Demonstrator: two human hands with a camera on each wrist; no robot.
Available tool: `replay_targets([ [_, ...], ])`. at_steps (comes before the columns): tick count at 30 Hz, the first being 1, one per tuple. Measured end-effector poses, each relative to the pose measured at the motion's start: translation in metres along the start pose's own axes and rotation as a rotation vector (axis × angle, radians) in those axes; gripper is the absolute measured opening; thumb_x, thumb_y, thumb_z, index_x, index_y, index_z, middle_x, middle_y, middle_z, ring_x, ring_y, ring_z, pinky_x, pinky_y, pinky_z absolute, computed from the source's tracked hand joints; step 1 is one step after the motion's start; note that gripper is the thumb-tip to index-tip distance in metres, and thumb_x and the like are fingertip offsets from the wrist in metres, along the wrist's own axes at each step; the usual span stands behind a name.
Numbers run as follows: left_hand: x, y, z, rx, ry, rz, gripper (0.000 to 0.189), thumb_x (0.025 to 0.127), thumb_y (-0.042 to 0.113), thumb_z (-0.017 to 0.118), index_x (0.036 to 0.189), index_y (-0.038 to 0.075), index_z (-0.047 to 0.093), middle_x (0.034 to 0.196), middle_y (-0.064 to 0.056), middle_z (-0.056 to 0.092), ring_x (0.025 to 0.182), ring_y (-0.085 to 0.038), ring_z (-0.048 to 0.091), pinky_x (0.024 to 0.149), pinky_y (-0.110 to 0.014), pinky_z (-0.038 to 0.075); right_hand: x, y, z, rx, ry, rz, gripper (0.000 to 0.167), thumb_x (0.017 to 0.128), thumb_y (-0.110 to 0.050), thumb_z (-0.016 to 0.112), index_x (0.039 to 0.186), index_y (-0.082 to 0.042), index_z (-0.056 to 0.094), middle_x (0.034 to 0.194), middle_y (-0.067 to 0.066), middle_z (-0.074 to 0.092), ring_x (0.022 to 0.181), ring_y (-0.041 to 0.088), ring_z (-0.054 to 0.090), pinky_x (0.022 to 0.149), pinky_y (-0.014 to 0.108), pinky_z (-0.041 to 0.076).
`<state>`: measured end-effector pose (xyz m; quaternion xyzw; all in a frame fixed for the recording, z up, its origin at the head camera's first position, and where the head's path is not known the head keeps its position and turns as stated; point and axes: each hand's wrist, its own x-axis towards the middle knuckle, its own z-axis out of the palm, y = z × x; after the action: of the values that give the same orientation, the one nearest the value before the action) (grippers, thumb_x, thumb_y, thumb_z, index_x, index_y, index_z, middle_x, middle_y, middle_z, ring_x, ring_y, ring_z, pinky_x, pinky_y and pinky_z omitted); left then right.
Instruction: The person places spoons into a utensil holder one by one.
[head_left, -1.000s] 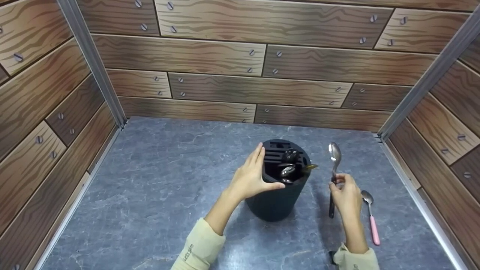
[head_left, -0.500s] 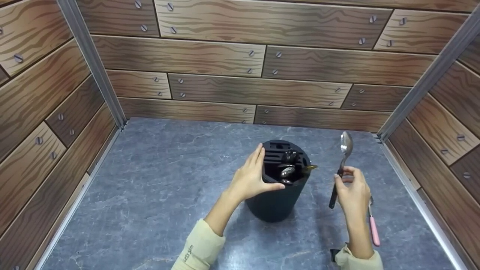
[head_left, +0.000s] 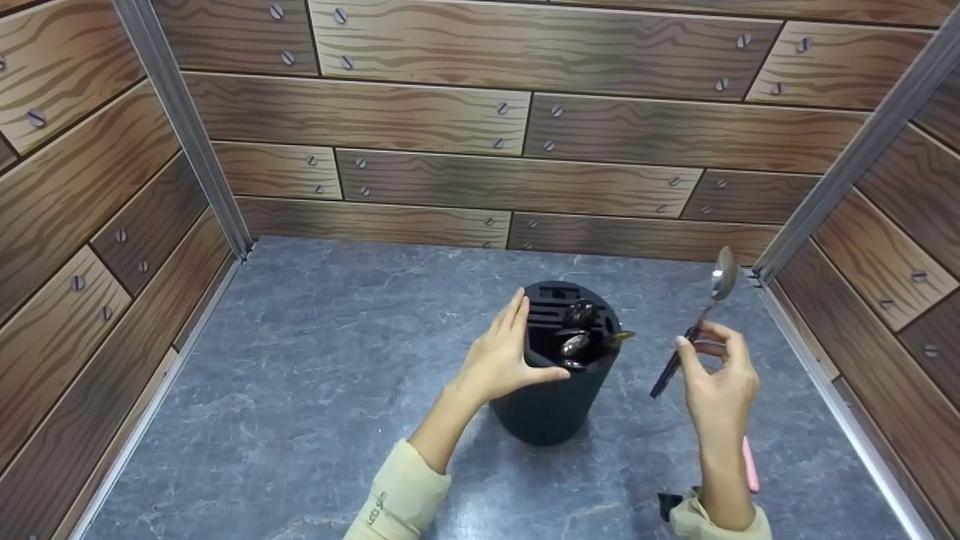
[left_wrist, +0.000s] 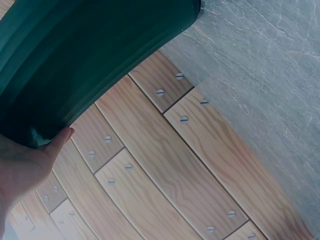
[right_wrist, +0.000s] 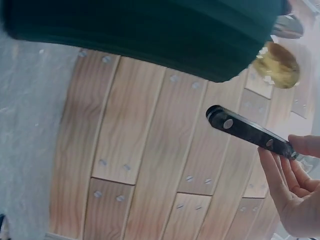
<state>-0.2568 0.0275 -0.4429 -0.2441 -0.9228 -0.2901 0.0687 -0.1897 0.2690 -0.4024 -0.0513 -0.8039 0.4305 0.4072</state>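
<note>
In the head view, my left hand (head_left: pixel 495 351) rests against the near left side of a dark green utensil holder (head_left: pixel 546 409), fingers straight and thumb laid along its rim. The holder has a slotted black top, with several spoons' bowls (head_left: pixel 576 345) showing in its opening. To the right, my right hand (head_left: pixel 720 382) pinches a spoon (head_left: pixel 724 276) by its black riveted handle, held tilted in the air with the bowl up. The right wrist view shows the handle (right_wrist: pixel 250 132) between thumb and fingers, its end pointing toward the holder.
A pink-handled spoon lies on the grey marbled table (head_left: pixel 337 360), only its handle (head_left: pixel 750 465) showing past my right forearm. A gold utensil head (head_left: pixel 621 336) juts from the holder's right side. Wood-patterned walls (head_left: pixel 420 112) enclose the back and both sides.
My right hand has moved right and up with the black-handled spoon, tilting its bowl further right. The forearm now covers more of the pink-handled spoon. My left hand and the holder stay put.
</note>
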Motion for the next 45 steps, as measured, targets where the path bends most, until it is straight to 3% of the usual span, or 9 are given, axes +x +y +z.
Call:
replay_targets([
  [6, -0.001, -0.001, 0.000, 0.006, 0.003, -0.007, 0.116, 0.065, 0.077, 0.056, 0.146, 0.004, 0.017, 0.153, -0.002, 0.005, 0.135, -0.020, 0.018, 0.094, -0.042, 0.039, -0.002, -0.016, -0.001, 0.173, 0.042, 0.014, 0.031, 0.079, 0.004, 0.068, 0.107, 0.010, 0.057, 0.091, -0.008, 0.060, 0.079, 0.006, 0.059, 0.063, 0.014, 0.048],
  [11, -0.001, -0.001, 0.000, -0.002, -0.002, -0.013, 0.116, 0.065, 0.076, 0.057, 0.146, 0.005, 0.016, 0.153, -0.002, 0.005, 0.135, -0.020, 0.018, 0.094, -0.044, 0.039, -0.005, -0.024, 0.003, 0.263, 0.067, -0.014, 0.031, 0.077, 0.010, 0.067, 0.105, 0.013, 0.056, 0.093, -0.002, 0.063, 0.079, 0.009, 0.060, 0.062, 0.014, 0.048],
  [20, -0.001, 0.001, 0.001, 0.013, 0.002, 0.001, 0.116, 0.065, 0.077, 0.056, 0.146, 0.005, 0.015, 0.153, -0.003, 0.005, 0.135, -0.020, 0.018, 0.091, -0.044, 0.042, -0.009, -0.032, 0.016, 0.560, 0.079, -0.122, 0.030, 0.073, 0.021, 0.063, 0.100, 0.015, 0.053, 0.092, 0.008, 0.064, 0.079, 0.014, 0.061, 0.065, 0.019, 0.050],
  [23, -0.001, 0.001, 0.000, 0.011, 0.006, 0.001, 0.116, 0.065, 0.076, 0.057, 0.146, 0.005, 0.015, 0.153, -0.003, 0.005, 0.135, -0.020, 0.018, 0.092, -0.044, 0.041, -0.010, -0.033, 0.020, 0.597, 0.073, -0.138, 0.030, 0.073, 0.020, 0.064, 0.099, 0.017, 0.050, 0.091, 0.011, 0.063, 0.080, 0.016, 0.061, 0.066, 0.020, 0.050],
  [30, -0.001, 0.001, 0.000, 0.002, 0.002, -0.001, 0.116, 0.065, 0.076, 0.057, 0.146, 0.005, 0.015, 0.153, -0.003, 0.005, 0.135, -0.020, 0.017, 0.093, -0.044, 0.040, -0.012, -0.032, 0.025, 0.402, 0.008, -0.187, 0.028, 0.074, 0.016, 0.066, 0.099, 0.014, 0.052, 0.089, 0.013, 0.061, 0.080, 0.013, 0.062, 0.069, 0.021, 0.050],
  [35, 0.000, 0.000, -0.001, 0.007, 0.002, -0.003, 0.116, 0.065, 0.076, 0.057, 0.146, 0.004, 0.015, 0.153, -0.003, 0.005, 0.135, -0.021, 0.017, 0.093, -0.044, 0.040, -0.012, -0.030, 0.027, 0.225, -0.085, -0.263, 0.028, 0.074, 0.013, 0.068, 0.100, 0.010, 0.056, 0.088, 0.016, 0.062, 0.080, 0.010, 0.061, 0.071, 0.017, 0.048],
  [38, 0.000, 0.001, -0.001, 0.007, 0.002, -0.007, 0.116, 0.065, 0.076, 0.057, 0.146, 0.004, 0.016, 0.153, -0.003, 0.005, 0.135, -0.021, 0.017, 0.092, -0.044, 0.040, -0.011, -0.028, 0.028, 0.092, -0.174, -0.301, 0.029, 0.076, 0.008, 0.070, 0.101, 0.008, 0.056, 0.087, 0.017, 0.063, 0.079, 0.017, 0.063, 0.070, 0.019, 0.049],
  [41, -0.001, 0.001, -0.001, 0.008, 0.003, -0.006, 0.116, 0.065, 0.076, 0.057, 0.146, 0.004, 0.016, 0.153, -0.003, 0.005, 0.135, -0.021, 0.018, 0.093, -0.043, 0.040, -0.008, -0.022, 0.026, -0.060, -0.281, -0.318, 0.032, 0.076, 0.000, 0.072, 0.103, 0.005, 0.056, 0.087, 0.014, 0.062, 0.075, 0.026, 0.063, 0.067, 0.028, 0.052],
  [45, -0.001, 0.001, 0.000, 0.007, 0.001, -0.007, 0.116, 0.065, 0.076, 0.057, 0.146, 0.004, 0.016, 0.153, -0.003, 0.005, 0.135, -0.022, 0.018, 0.092, -0.044, 0.041, -0.006, -0.015, 0.022, -0.214, -0.437, -0.340, 0.033, 0.074, -0.001, 0.074, 0.102, 0.003, 0.057, 0.084, 0.011, 0.059, 0.070, 0.024, 0.061, 0.062, 0.038, 0.051],
])
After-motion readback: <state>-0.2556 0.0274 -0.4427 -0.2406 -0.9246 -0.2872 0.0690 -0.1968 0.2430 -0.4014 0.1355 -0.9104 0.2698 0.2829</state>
